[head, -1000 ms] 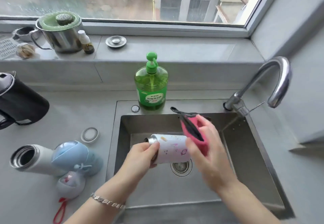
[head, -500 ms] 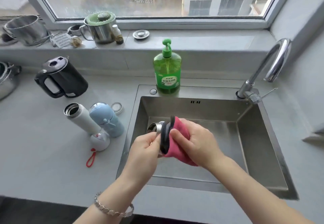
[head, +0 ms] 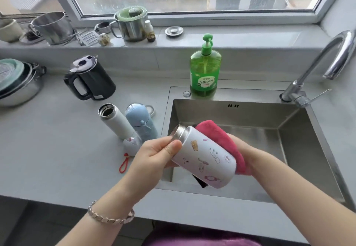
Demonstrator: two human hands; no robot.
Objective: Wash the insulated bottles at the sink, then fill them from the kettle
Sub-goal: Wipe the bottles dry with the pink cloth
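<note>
Scrubbing step: by my reading, the outside of the patterned bottle (head: 206, 155) is being wiped; the fill from the kettle (head: 92, 78) is not yet begun.
Patterned bottle: held in the air over the near-left part of the sink (head: 289, 130), with no cap on its steel mouth.
Left hand (head: 154, 155): grips the bottle at its shoulder, thumb laid just below the steel neck and fingers curled underneath.
Right hand (head: 242, 149): holds the pink cloth (head: 217, 136) against the bottle's far side and base. Its fingertips are hidden under the cloth, so how tightly they curl cannot be seen.
Long axis: tilted, mouth up and to the left, base down, right and toward the person.
Grip to body: the painted wall runs from the left hand's grip toward the right hand, so the cloth hand is the nearer one for wiping wall and base.
Dark piece (head: 200, 181): shows under the base; what it is cannot be told.
Edges: the sink's left wall and front rim lie just beside and below the bottle.
Open room: the basin to the right and behind, toward the tap (head: 327, 57), gives space for turning or rinsing.
Counter (head: 57, 140): a white bottle (head: 117, 120) and a blue bottle (head: 140, 124) stand close to the sink's left edge, near the left hand, with the kettle beyond them.
</note>
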